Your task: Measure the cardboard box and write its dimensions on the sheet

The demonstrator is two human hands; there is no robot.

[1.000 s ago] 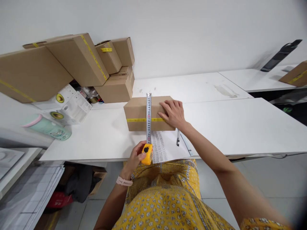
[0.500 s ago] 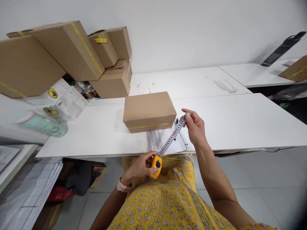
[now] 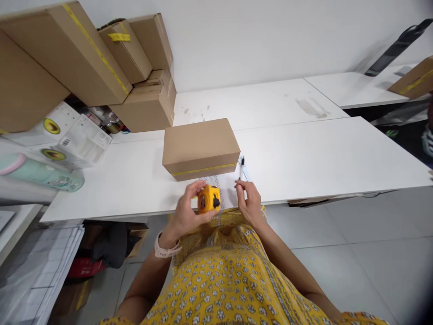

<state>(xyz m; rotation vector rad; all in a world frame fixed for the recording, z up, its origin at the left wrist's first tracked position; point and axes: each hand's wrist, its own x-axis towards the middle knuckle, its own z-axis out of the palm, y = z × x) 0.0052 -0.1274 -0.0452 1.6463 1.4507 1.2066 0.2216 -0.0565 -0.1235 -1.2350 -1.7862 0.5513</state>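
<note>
My left hand (image 3: 189, 210) holds a yellow tape measure (image 3: 209, 199) up above the desk's front edge, fingers and thumb around its case. No blade stretches out to the other side now. My right hand (image 3: 249, 201) is at the front edge with its fingers half bent and thumb a little apart, nothing visible between them. Its fingertips lie over the lower end of a white pen with a black end (image 3: 241, 168); whether they touch it is unclear. Behind both hands stands a closed cardboard box (image 3: 201, 146) with a yellow tape strip. A printed sheet (image 3: 230, 196) lies partly beneath the box and hands.
Cardboard boxes (image 3: 142, 108) are stacked at the left back, by white avocado-printed cartons (image 3: 72, 142). A mint-green bottle (image 3: 43, 174) lies tilted at the left. A dark bottle (image 3: 395, 49) and another box (image 3: 414, 79) are at the far right of the white desk (image 3: 321, 158).
My right hand has let go of the blade's end and come down left to the pen. The blade has gone back into the case. My left hand has raised the tape measure. The view has shifted.
</note>
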